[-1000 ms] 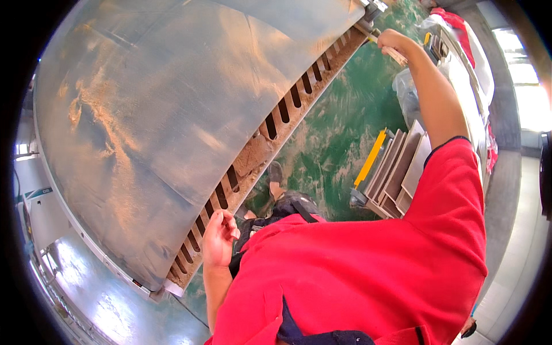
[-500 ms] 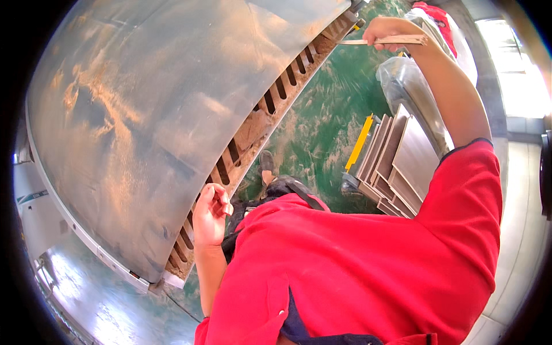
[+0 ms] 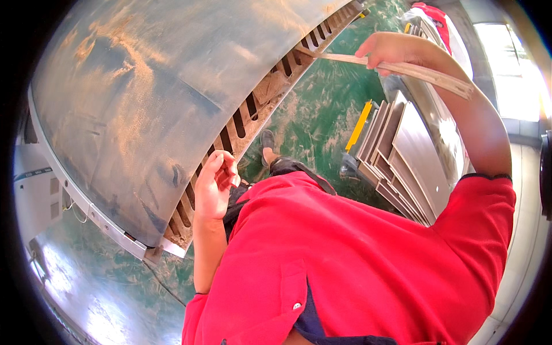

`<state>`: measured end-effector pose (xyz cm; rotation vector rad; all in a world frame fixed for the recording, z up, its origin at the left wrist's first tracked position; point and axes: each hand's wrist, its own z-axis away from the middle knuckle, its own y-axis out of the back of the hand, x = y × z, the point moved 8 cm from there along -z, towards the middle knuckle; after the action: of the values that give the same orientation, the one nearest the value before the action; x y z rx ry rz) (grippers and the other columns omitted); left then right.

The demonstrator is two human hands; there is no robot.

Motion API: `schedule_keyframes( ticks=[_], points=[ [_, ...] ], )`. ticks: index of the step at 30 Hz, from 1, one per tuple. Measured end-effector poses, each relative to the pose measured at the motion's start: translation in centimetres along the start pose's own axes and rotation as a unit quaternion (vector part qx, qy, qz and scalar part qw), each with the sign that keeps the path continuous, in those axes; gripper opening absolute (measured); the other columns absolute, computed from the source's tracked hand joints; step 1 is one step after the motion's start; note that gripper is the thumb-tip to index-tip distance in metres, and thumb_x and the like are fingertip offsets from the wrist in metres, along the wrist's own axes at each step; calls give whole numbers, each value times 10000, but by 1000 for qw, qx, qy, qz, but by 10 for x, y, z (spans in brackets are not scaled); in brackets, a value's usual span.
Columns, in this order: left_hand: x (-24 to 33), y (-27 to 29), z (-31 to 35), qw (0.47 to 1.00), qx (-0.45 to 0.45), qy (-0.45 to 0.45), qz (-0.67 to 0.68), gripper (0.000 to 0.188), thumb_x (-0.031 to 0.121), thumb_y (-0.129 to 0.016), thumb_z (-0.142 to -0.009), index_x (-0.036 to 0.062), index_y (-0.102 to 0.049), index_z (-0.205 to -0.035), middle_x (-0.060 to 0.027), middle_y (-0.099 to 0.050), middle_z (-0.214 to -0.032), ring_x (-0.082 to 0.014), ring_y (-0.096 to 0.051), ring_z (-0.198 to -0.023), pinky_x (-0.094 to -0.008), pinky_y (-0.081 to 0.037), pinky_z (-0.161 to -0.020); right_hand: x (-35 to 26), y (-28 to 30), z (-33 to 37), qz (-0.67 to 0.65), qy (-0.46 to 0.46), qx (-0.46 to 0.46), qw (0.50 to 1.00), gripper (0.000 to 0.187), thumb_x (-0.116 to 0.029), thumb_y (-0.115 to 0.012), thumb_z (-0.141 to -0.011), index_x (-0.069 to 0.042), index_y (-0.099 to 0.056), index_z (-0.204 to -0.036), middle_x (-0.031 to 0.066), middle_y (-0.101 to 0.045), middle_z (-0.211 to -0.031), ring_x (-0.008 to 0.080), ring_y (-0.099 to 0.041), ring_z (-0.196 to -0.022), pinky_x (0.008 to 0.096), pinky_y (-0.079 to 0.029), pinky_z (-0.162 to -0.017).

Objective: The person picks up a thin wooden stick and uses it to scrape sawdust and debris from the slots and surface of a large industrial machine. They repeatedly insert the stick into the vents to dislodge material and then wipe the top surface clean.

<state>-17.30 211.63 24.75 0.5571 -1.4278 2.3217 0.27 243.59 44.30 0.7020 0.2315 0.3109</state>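
Above the dusty green floor, I watch the right hand clasping a wood strip around mid-length, presumably for reach, its tip over the slotted ledge; the left hand curls loosely apart, whether empty I can't tell

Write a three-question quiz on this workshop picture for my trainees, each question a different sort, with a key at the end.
1. Multiple choice: which hand grips the wooden strip? A) left B) right C) both
2. True or false: the yellow bar is at the picture's left side of the stacked panels.
3. Fill in the blank: under its scattered pale dust, the floor between the slotted ledge and the panels is ____.

Key:
1. B, the right hand
2. True
3. Green
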Motion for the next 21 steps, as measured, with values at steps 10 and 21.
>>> schedule_keyframes(
  ticks=[10,21],
  points=[
    [-6,-5,6,1000,-15,7,-11,201,240,-496,-974,56,-572,-948,-32,-547,-772,-122,-501,-640,-266,-422,-616,-23,-31,67,-32,-1,5,999,543,-72,-558,-772,7,-555,-1309,28,-510,-571,103,-489,-483,285,-357,-475],
    [-29,-53,-38,998,-3,7,-65,209,248,-493,-977,55,-570,-946,-32,-535,-761,-134,-507,-645,-277,-420,-611,118,7,26,-147,42,104,983,505,-41,-550,-817,-30,-550,-1322,48,-574,-778,93,-500,-602,270,-388,-525]
  ],
)
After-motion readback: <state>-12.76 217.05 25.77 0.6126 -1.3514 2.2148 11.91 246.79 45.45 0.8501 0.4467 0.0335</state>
